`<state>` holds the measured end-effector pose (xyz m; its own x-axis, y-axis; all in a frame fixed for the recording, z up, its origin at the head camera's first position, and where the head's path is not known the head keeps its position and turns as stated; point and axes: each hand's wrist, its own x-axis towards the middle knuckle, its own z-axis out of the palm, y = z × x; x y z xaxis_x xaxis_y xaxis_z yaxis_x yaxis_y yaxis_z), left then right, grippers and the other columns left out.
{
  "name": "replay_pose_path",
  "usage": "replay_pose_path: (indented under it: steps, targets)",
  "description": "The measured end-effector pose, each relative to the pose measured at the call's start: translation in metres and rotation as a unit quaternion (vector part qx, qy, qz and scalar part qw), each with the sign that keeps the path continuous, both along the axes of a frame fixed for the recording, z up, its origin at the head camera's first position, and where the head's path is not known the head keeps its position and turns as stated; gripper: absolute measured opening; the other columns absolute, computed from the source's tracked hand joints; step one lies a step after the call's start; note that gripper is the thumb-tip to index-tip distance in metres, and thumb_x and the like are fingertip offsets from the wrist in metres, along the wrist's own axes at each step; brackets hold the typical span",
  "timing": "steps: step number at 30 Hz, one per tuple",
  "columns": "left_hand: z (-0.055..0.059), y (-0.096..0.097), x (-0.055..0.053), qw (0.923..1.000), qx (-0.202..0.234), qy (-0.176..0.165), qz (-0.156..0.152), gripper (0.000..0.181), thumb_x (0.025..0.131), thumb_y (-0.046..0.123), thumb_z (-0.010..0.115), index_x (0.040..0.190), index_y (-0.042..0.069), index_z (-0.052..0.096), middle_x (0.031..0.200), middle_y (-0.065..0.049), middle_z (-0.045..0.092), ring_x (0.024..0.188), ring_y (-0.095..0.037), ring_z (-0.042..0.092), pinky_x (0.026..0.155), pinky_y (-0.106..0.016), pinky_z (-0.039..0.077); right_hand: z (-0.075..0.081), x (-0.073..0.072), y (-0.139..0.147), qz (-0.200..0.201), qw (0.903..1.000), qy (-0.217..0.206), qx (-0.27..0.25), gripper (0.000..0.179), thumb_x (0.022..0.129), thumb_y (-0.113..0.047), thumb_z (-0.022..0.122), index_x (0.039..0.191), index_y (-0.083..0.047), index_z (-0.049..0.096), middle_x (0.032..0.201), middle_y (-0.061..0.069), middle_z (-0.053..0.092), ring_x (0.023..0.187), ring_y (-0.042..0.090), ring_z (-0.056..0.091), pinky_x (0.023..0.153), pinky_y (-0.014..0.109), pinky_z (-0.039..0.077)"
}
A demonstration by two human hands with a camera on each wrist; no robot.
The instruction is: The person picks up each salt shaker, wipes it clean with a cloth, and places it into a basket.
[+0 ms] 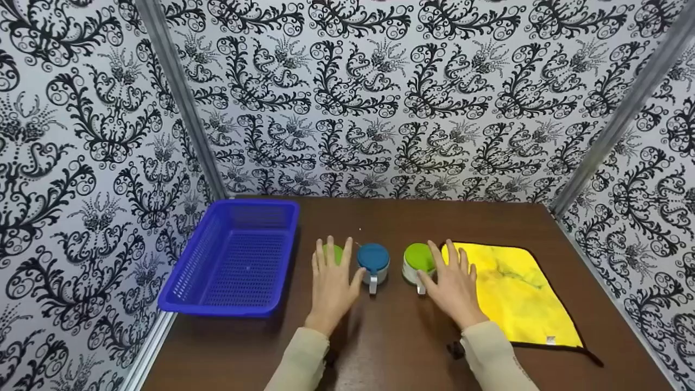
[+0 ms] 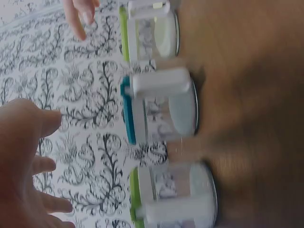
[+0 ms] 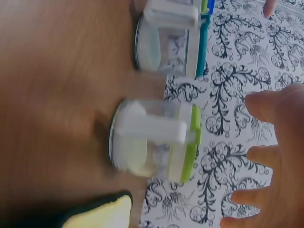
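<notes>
Three clear lidded jars with white handles stand in a row on the brown table. The left jar (image 2: 175,194) has a green lid, the middle jar (image 1: 373,263) a blue lid, and the right jar (image 3: 152,137) a green lid. Above the left jar, partly hiding it in the head view, is my left hand (image 1: 334,285), fingers spread and holding nothing. My right hand (image 1: 453,285) hovers by the right jar, its fingers also spread and holding nothing. Both wrist views show gaps between the hands and the jars.
A blue plastic basket (image 1: 228,310) stands at the table's left side. To the right lies a yellow cloth (image 1: 521,298) with dark edging, partly behind my right hand. Patterned walls (image 1: 380,98) enclose the table (image 1: 391,347) at the back and sides.
</notes>
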<state>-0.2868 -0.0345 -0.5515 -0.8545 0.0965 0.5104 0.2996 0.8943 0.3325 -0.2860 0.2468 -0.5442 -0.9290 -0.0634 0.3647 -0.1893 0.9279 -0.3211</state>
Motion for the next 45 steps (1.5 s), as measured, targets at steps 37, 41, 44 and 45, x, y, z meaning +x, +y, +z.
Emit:
replay_pose_path:
  steps: [37, 41, 44, 45]
  targets:
    - [-0.049, -0.017, -0.001, 0.9275, 0.328, -0.056, 0.17, 0.058, 0.08, 0.025, 0.086, 0.124, 0.007, 0.052, 0.12, -0.017, 0.058, 0.104, -0.04, 0.062, 0.086, -0.056, 0.049, -0.045, 0.019, 0.163, -0.09, 0.9525, -0.291, -0.019, 0.104, 0.087, -0.078, 0.049, 0.161, -0.013, 0.015, 0.15, 0.043, 0.004, 0.121, 0.077, 0.013, 0.082, 0.088, 0.021]
    - [-0.053, -0.017, -0.003, 0.9247, 0.328, -0.067, 0.181, 0.047, 0.078, 0.027, 0.088, 0.107, 0.008, 0.056, 0.108, -0.015, 0.058, 0.095, -0.037, 0.062, 0.082, -0.053, 0.048, -0.046, 0.018, 0.161, -0.094, 0.944, -0.315, -0.024, 0.11, 0.083, -0.083, 0.048, 0.161, -0.012, 0.017, 0.151, 0.045, 0.001, 0.12, 0.079, 0.01, 0.082, 0.089, 0.019]
    - [-0.057, -0.018, -0.004, 0.925, 0.325, -0.074, 0.182, 0.039, 0.076, 0.028, 0.089, 0.094, 0.009, 0.06, 0.106, -0.012, 0.058, 0.093, -0.036, 0.061, 0.082, -0.052, 0.048, -0.047, 0.016, 0.159, -0.107, 0.9381, -0.328, -0.031, 0.112, 0.081, -0.084, 0.05, 0.161, -0.013, 0.016, 0.15, 0.045, -0.001, 0.119, 0.08, 0.008, 0.082, 0.09, 0.017]
    - [-0.058, -0.018, -0.004, 0.9252, 0.324, -0.076, 0.182, 0.037, 0.076, 0.028, 0.089, 0.091, 0.01, 0.061, 0.108, -0.012, 0.058, 0.094, -0.036, 0.062, 0.084, -0.052, 0.048, -0.048, 0.015, 0.159, -0.11, 0.937, -0.33, -0.034, 0.113, 0.081, -0.084, 0.051, 0.16, -0.012, 0.016, 0.15, 0.045, -0.001, 0.118, 0.08, 0.008, 0.081, 0.09, 0.016]
